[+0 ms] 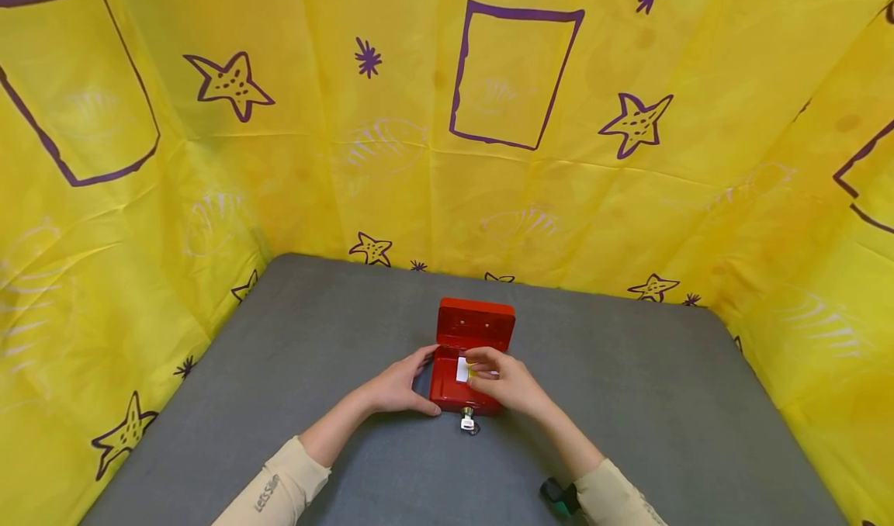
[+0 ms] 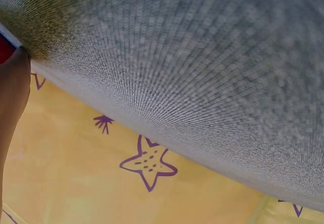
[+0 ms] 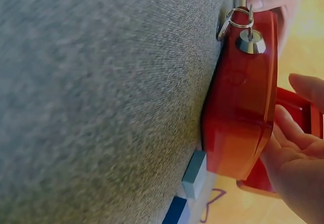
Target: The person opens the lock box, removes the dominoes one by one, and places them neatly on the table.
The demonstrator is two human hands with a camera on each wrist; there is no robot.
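Observation:
A small red cash box [image 1: 466, 394] sits on the grey table with its lid [image 1: 476, 324] raised. A key [image 1: 467, 423] on a ring sticks out of its front lock [image 3: 251, 42]. My left hand [image 1: 398, 386] grips the box's left side, thumb at the front corner and fingers toward the back. Over the box's open top is my right hand [image 1: 506, 382], its fingertips at a small white piece [image 1: 462, 369] with a bit of yellow beside it. I cannot tell whether they pinch it. The right wrist view shows those bent fingers [image 3: 291, 130] just behind the box's rim.
Close to the box's right side, the right wrist view shows a teal block [image 3: 194, 175] and a dark blue block [image 3: 174, 211]. Yellow cloth [image 1: 391, 185] with purple drawings hangs around the grey table [image 1: 335, 316]. A black band [image 1: 559, 499] is at my right wrist.

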